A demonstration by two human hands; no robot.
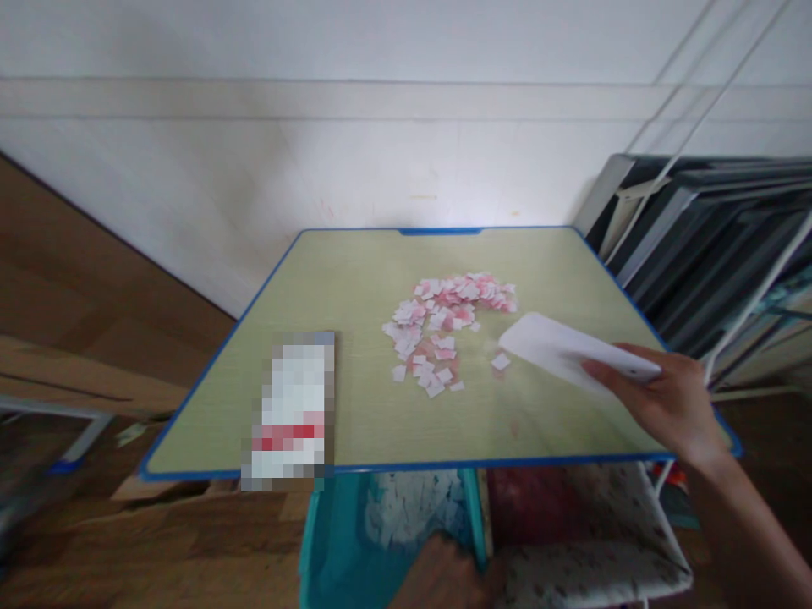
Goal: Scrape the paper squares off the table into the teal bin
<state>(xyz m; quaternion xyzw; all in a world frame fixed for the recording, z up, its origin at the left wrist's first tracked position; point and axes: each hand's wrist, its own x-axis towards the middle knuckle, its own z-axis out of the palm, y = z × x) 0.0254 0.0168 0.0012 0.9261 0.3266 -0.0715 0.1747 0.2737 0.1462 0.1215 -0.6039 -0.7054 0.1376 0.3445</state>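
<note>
My right hand (672, 402) is closed on the narrow end of a white, flat, blade-like piece (558, 342) with a small hole near that end. Its broad rounded end hovers over or touches the table; I cannot tell which. A loose paper square (501, 361) lies close to that end. Left of it, many small white and pink paper squares (444, 317) are spread in a curved heap on the tabletop (361, 262). Low in view, my left hand (441, 575) is over or before the teal bin (310, 541), blurred and partly cut off, its fingers not readable.
A pixelated white and red flat thing (292, 406) lies at the table's front left. White scraps (415, 507) lie in the teal bin. Beside it stands a fabric-lined basket (589, 567). Dark panels (729, 220) lean at the right; a brown board (95, 279) is at the left.
</note>
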